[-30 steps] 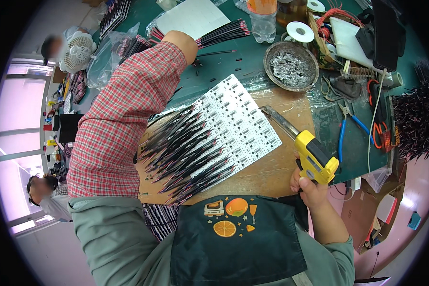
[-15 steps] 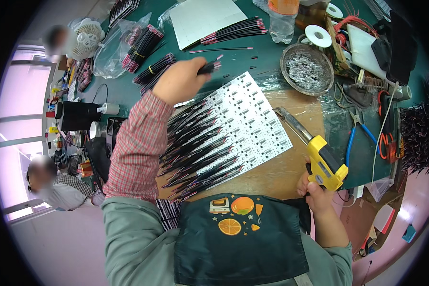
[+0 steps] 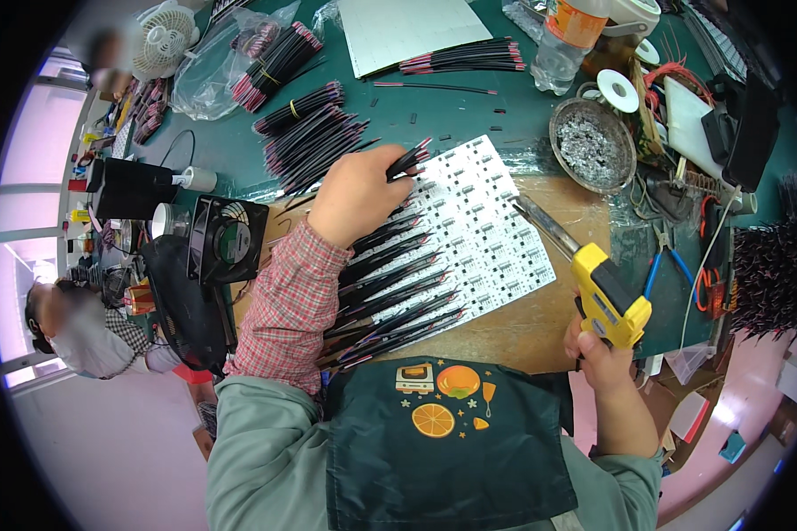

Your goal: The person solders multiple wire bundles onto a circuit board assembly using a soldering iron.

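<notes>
My left hand [image 3: 360, 196] is closed round a few short black wires [image 3: 409, 160] with pinkish-red ends, just over the upper left part of a white circuit board panel [image 3: 483, 234]. Rows of black wires [image 3: 390, 292] lie across that panel's left side; my hand and sleeve cover some of them. In my right hand [image 3: 600, 356] is a yellow and black soldering gun [image 3: 607, 296]. Its metal tip points up and left, close to the panel's right edge. A pile of loose black wires [image 3: 314, 146] lies beyond my left hand.
A round metal bowl of solder scraps [image 3: 593, 146] stands beyond the gun. Blue-handled pliers [image 3: 664, 257] lie to the right. A black fan [image 3: 228, 239] stands left of my sleeve. Farther back are a tied wire bundle [image 3: 279, 66], a white sheet [image 3: 412, 31] and a plastic bottle [image 3: 567, 44].
My left hand has come nearer with the wires, down to the panel's upper left, uncovering the wire pile behind it. The right hand still holds the gun. The whole view has shifted slightly.
</notes>
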Available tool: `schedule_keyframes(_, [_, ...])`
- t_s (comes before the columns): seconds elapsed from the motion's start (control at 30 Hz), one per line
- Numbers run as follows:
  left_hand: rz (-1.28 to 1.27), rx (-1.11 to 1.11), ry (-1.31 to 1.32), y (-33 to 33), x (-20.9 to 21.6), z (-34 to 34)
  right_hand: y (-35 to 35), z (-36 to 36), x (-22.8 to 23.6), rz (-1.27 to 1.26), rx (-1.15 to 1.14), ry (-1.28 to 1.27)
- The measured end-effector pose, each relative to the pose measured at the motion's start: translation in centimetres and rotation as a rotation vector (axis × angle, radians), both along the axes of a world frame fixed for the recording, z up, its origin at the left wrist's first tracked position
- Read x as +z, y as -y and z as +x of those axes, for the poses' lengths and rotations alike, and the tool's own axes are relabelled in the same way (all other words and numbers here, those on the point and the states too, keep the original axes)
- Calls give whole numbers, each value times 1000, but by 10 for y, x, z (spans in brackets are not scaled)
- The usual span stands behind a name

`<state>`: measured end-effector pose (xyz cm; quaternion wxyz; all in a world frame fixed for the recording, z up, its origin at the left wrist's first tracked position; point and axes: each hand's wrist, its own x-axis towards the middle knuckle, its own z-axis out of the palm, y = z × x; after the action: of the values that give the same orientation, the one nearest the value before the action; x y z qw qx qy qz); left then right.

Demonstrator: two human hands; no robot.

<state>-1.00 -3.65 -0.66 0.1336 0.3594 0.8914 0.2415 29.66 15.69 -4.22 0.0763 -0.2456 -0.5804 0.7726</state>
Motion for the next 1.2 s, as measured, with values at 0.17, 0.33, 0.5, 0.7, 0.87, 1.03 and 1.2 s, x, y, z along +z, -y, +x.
schedule_keyframes(0.17, [30,6,-130,-1,-18,1,-7,-28,10,77,55,-21])
schedule_keyframes(0.33, [121,-7,-162,0,-26,1,11,-69,12,-25,72,-10])
schedule_keyframes(0.5, [114,-19,-159,1,-30,-2,23,-86,7,-33,82,-21])
schedule_keyframes(0.7, [110,-29,-179,1,-32,-4,25,-94,-3,-20,114,21])
schedule_keyframes(0.87, [100,-23,-139,0,-30,-4,27,-99,-3,28,129,20])
schedule_keyframes(1.03, [96,-25,-125,1,-31,-5,28,-104,-2,55,149,11])
schedule_keyframes(1.2, [113,-29,-122,0,-31,-6,27,-103,-1,50,156,20])
